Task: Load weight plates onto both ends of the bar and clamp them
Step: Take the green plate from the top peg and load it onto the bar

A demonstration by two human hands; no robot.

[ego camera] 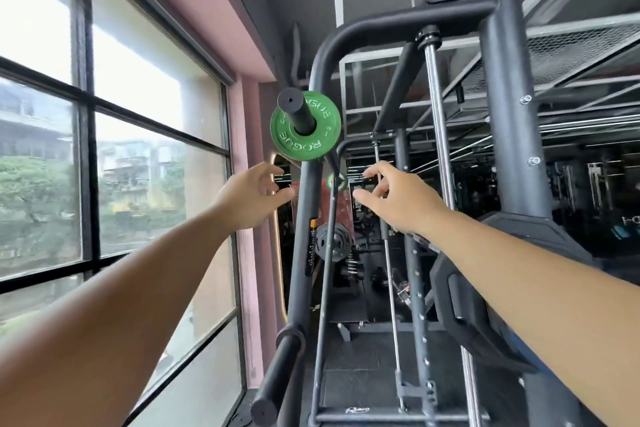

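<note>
High at centre, on the black bar sleeve [298, 112]: green weight plate [306, 126], lettering upside down, sleeve end poking out toward the camera. Just below, apart from it: left hand [250, 196] and right hand [397, 199], both empty, fingers spread wide. Behind: dark rack frame [512, 107]. Far left: large window [104, 149].
</note>
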